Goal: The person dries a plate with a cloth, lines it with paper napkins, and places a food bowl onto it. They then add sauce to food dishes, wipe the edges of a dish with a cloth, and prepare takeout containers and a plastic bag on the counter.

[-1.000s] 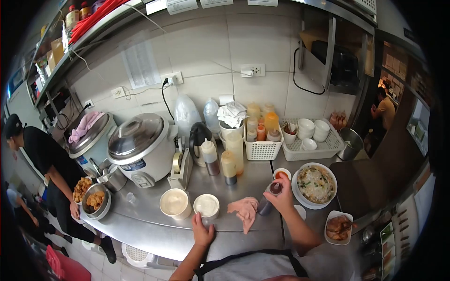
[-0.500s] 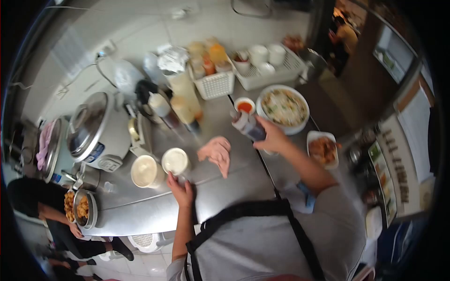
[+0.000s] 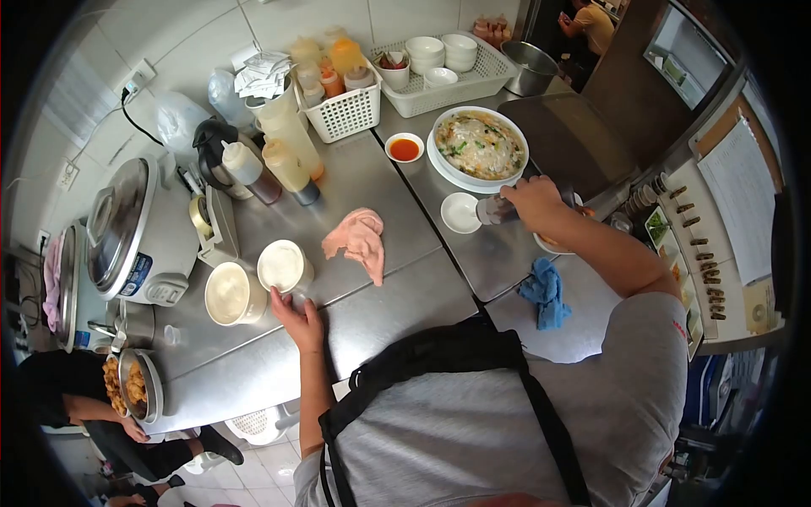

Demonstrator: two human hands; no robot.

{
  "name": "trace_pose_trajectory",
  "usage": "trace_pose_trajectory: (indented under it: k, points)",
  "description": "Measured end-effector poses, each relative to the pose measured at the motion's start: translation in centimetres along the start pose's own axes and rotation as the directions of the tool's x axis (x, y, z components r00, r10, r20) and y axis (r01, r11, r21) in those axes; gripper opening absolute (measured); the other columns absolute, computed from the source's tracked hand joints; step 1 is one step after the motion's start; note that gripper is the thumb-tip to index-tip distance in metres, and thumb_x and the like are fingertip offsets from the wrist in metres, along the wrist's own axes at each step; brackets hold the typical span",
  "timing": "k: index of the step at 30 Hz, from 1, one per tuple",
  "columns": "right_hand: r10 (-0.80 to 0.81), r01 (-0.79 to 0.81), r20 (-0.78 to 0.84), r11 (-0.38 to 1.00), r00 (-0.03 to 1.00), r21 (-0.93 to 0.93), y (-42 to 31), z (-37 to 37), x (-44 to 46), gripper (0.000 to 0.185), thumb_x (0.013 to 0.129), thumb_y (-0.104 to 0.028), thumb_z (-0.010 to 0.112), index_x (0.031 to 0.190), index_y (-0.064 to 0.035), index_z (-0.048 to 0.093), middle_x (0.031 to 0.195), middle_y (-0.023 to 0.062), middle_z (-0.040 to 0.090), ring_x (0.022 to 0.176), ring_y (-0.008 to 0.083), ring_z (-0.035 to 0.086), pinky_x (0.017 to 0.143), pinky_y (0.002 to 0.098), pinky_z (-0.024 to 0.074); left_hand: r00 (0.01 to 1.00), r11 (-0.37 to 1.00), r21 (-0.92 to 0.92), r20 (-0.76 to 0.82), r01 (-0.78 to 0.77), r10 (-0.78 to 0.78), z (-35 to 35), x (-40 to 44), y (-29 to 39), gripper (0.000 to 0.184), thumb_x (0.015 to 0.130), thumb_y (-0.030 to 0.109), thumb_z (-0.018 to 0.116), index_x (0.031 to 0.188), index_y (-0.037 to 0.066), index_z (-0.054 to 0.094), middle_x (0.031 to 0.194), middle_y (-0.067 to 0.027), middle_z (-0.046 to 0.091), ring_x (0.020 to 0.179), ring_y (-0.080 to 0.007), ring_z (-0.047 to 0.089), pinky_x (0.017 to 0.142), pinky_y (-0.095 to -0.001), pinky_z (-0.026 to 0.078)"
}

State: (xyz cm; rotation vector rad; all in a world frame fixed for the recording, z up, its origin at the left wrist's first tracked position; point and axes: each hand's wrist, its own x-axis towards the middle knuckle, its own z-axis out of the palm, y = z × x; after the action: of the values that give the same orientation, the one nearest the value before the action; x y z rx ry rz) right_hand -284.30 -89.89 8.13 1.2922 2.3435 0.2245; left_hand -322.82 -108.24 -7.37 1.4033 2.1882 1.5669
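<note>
My right hand [image 3: 541,205] grips a dark squeeze bottle or jar [image 3: 498,209], tilted almost flat. Its pale, clear-looking end points left at a small white dish [image 3: 459,213]; whether anything flows out I cannot make out. My left hand [image 3: 297,321] is open, fingers apart, at the near side of a white tub [image 3: 281,265] with pale contents. A second such tub [image 3: 230,293] stands left of it. Above my right hand, a large white bowl [image 3: 480,145] holds food with green bits. Beside that bowl is a saucer of orange-red sauce [image 3: 405,149].
A crumpled pink cloth [image 3: 357,242] and a blue cloth [image 3: 545,293] lie on the steel table. Sauce bottles [image 3: 287,169], a rice cooker [image 3: 139,228] and white baskets [image 3: 346,118] line the back. At lower left, another person's hand [image 3: 135,429] is near fried food [image 3: 133,384].
My right hand has moved right and lower relative to the large bowl, bringing the bottle beside the small white dish. My left hand stays by the tub. The camera view has shifted.
</note>
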Motion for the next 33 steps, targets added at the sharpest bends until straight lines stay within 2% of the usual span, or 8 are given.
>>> trace_pose_trajectory:
  k: [4,8,16,20,23,26,33]
  points:
    - [0.029,-0.029,0.017,0.999,0.999,0.017,0.2,0.1,0.6,0.031,0.064,-0.012,0.06,0.095,-0.0119,0.054,0.086,0.0089,0.058,0.08,0.0248,0.058,0.067,0.0352,0.0445,1.0,1.0,0.01,0.005,0.002,-0.002,-0.1,-0.1,0.0,0.067,0.069,0.0,0.049,0.129,0.002,0.019,0.121,-0.0199,0.028,0.102,-0.0279,0.037,0.089,-0.0343,0.034]
    - [0.025,-0.025,-0.01,0.999,1.0,0.033,0.4,0.1,0.8,0.023,0.069,-0.011,0.053,0.092,-0.0113,0.056,0.082,0.0093,0.06,0.078,0.0239,0.059,0.067,0.0358,0.0449,1.0,1.0,0.017,0.021,-0.019,0.019,-0.1,0.0,-0.4,0.071,0.07,0.0,0.051,0.131,0.006,0.015,0.119,-0.0165,0.027,0.096,-0.0241,0.041,0.087,-0.0333,0.034]
    - [-0.004,0.005,-0.02,0.999,1.0,0.053,1.1,-0.5,1.6,0.018,0.071,-0.01,0.05,0.088,-0.0101,0.057,0.08,0.0091,0.061,0.076,0.0241,0.06,0.066,0.0373,0.0456,1.0,1.0,0.007,0.017,-0.003,0.003,-0.1,0.0,-0.2,0.071,0.07,0.001,0.051,0.131,0.006,0.015,0.119,-0.016,0.027,0.095,-0.0238,0.041,0.087,-0.033,0.034]
    - [-0.033,0.036,-0.035,0.995,0.999,0.095,0.9,-0.9,0.9,0.018,0.071,-0.009,0.049,0.087,-0.0098,0.057,0.08,0.0096,0.061,0.076,0.0247,0.06,0.063,0.0361,0.0464,0.999,0.999,-0.038,0.008,0.032,-0.032,0.0,0.0,0.0,0.067,0.07,0.0,0.05,0.129,0.003,0.019,0.121,-0.0185,0.027,0.099,-0.0265,0.039,0.089,-0.0339,0.034]
    - [-0.046,0.052,-0.063,0.994,0.997,0.101,1.2,-0.1,1.0,0.017,0.07,-0.009,0.05,0.086,-0.0097,0.057,0.079,0.0097,0.061,0.075,0.0251,0.059,0.063,0.0356,0.0467,0.999,0.998,-0.043,0.015,0.037,-0.037,-0.1,0.0,0.3,0.067,0.07,0.0,0.05,0.129,0.002,0.018,0.121,-0.0187,0.027,0.099,-0.0265,0.039,0.09,-0.0343,0.034]
    - [-0.02,0.02,0.003,0.998,1.0,0.063,1.4,-1.2,0.8,0.019,0.067,-0.008,0.054,0.086,-0.0093,0.056,0.079,0.0102,0.06,0.075,0.0255,0.059,0.063,0.0359,0.0467,0.998,0.998,-0.038,0.024,0.052,-0.051,-0.1,0.0,0.5,0.068,0.07,0.0,0.05,0.129,0.002,0.018,0.121,-0.019,0.028,0.1,-0.0269,0.04,0.09,-0.0346,0.033]
    - [-0.01,0.015,-0.037,0.99,0.999,0.138,1.2,-0.3,0.3,0.026,0.061,-0.007,0.059,0.087,-0.0092,0.055,0.078,0.0087,0.059,0.075,0.0252,0.058,0.062,0.0368,0.0458,0.999,0.999,-0.028,0.034,0.037,-0.036,-0.2,-0.1,0.4,0.068,0.071,0.001,0.05,0.129,0.002,0.017,0.122,-0.0195,0.027,0.101,-0.0281,0.039,0.091,-0.0353,0.032]
